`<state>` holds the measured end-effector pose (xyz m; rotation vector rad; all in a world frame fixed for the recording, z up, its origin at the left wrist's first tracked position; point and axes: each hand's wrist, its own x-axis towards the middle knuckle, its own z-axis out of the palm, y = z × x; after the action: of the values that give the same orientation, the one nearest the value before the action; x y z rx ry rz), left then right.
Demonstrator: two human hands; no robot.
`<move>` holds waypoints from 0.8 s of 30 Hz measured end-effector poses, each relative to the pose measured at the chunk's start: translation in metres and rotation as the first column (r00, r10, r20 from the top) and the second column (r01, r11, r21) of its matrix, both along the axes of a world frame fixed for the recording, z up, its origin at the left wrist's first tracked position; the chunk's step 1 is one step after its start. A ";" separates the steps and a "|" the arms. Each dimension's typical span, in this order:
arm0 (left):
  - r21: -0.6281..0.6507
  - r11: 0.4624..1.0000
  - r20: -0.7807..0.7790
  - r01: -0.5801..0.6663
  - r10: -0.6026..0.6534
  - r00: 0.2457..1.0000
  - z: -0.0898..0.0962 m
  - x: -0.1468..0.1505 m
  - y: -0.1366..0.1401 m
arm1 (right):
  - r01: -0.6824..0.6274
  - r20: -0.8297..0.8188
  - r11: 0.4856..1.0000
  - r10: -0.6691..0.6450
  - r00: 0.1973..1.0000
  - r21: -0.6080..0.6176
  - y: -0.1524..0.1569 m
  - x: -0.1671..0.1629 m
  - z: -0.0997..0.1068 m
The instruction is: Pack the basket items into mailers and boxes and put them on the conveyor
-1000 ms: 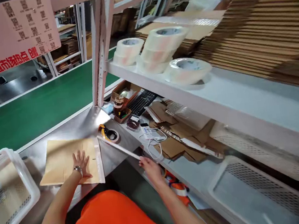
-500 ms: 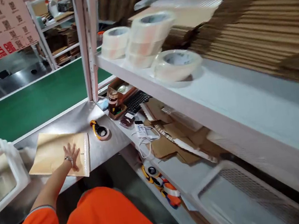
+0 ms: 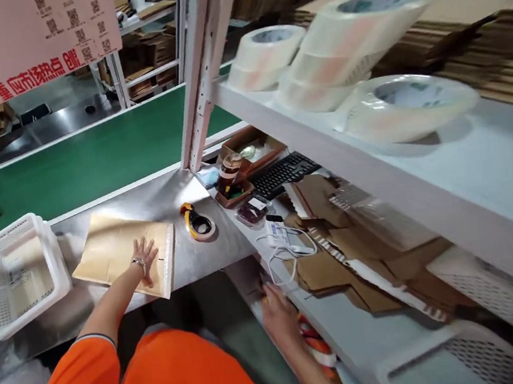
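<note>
The left hand [image 3: 145, 258] lies flat on the big tan envelope [image 3: 109, 247], with its fingers spread wide, and the envelope rests on the shiny worktop [image 3: 226, 245] between the white basket [image 3: 60, 259] and the yellow and black tape cutter [image 3: 190, 225]. The right hand [image 3: 278, 315] is down by the edge of the side shelf [image 3: 320, 309], and I cannot tell if its fingers hold anything.

right hand [image 3: 278, 315]: back in view, near orange tape dispenser [image 3: 322, 352] | white strip: gone from sight
</note>
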<state>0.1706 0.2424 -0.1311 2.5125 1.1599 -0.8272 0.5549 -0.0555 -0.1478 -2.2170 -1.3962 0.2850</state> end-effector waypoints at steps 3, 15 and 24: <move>-0.011 1.000 0.025 0.012 -0.012 1.000 -0.010 0.000 0.001 | -0.285 -0.106 0.949 0.273 0.956 -0.136 0.087 -0.091 -0.028; -0.022 1.000 0.230 0.017 -0.012 0.973 -0.051 0.009 0.000 | -0.533 -0.014 0.802 0.551 0.835 -0.270 0.201 -0.207 -0.079; -0.091 0.995 0.324 0.036 -0.005 0.946 -0.041 0.009 -0.007 | -0.580 0.092 0.707 0.662 0.743 -0.404 0.228 -0.194 -0.059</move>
<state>0.1793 0.2357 -0.1716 2.4645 0.9622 -0.4371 0.3612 0.1729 -0.2067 -1.9893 -2.3919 0.5614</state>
